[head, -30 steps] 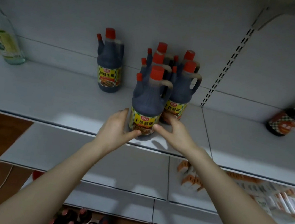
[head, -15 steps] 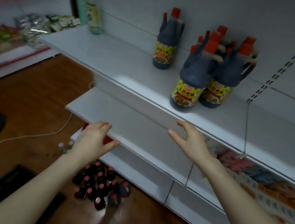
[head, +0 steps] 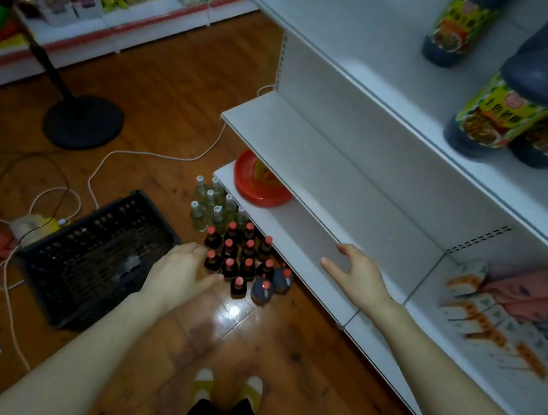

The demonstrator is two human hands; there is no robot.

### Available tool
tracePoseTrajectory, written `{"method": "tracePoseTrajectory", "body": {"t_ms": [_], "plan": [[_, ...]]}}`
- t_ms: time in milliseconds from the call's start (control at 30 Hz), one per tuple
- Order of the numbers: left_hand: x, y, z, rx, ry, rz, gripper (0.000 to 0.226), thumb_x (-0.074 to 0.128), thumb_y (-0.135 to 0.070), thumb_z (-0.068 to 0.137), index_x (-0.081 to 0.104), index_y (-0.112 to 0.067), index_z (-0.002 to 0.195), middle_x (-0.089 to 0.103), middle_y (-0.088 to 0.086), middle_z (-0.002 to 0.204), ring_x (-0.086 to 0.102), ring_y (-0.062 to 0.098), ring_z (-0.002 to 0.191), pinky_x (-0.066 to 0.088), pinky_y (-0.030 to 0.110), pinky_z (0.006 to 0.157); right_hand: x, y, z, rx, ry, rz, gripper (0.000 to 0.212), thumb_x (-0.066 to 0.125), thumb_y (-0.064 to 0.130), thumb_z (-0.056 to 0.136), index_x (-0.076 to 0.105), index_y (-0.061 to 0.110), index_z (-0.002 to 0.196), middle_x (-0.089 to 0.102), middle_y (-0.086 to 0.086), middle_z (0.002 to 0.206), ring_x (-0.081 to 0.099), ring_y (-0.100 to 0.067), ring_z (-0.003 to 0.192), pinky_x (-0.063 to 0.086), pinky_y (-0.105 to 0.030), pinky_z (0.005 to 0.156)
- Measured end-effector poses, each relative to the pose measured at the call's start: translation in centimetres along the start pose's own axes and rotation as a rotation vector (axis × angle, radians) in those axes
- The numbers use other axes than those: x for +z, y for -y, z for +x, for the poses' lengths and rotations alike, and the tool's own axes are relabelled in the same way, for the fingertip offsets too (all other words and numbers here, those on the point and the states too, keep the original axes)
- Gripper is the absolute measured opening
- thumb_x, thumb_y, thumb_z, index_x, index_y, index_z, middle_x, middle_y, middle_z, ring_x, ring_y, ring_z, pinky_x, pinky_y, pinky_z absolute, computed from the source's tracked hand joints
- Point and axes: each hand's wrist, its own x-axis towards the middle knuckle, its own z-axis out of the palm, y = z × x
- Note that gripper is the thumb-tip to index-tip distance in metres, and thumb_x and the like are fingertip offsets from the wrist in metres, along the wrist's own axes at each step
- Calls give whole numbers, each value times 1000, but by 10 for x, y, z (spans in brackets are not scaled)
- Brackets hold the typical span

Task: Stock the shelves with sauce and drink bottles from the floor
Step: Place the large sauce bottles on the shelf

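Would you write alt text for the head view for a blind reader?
The left hand and right hand, both open and empty, hover near red-capped bottles on the floor beside white shelves. On an upper shelf stand big sauce bottles.

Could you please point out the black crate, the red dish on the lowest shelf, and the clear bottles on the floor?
black crate (head: 94,254): head view, on its slatted wall.
red dish (head: 257,199): head view, on its near rim.
clear bottles (head: 217,221): head view, on a middle bottle's body.
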Motion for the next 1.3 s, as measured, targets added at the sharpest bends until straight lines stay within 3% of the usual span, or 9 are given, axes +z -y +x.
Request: {"method": "tracePoseTrajectory", "body": {"t_ms": [267,467,700,1067,1300], "plan": [[59,34,5,-46,138,-10,62,58,-48,84,47,-7,129,49,10,133,44,25,124,40,35,99,78,-19,4,134,74,-16,63,57,42,87,41,5,136,46,-14,139,44,-29,127,39,-37,102],[136,45,27,-66,250,-12,54,58,-46,84,51,-6,121,54,11,122,48,27,115,42,35,91,142,-68,9,193,109,-20,64,59,40,87,40,3,135,48,-15,137,46,-28,125,36,-31,101],[273,58,75,-81,230,-74,59,59,-43,85,44,-7,130,46,9,134,41,26,125,37,34,95,240,-165,55,210,125,-16,69,59,42,86,36,3,138,45,-15,140,43,-27,128,35,-30,102],[523,138,187,27,239,-50,58,57,-41,87,43,-4,129,46,14,133,42,29,123,37,37,96,436,-321,171,210,106,-32,74,58,41,87,26,3,142,36,-16,145,35,-29,134,31,-33,105],[621,165,251,61,33,-215,79,69,-42,77,32,0,133,44,20,128,44,33,118,39,36,93,507,-368,250,113,-73,96,86,64,44,81,19,6,145,28,-14,150,29,-27,137,29,-33,107]]}}
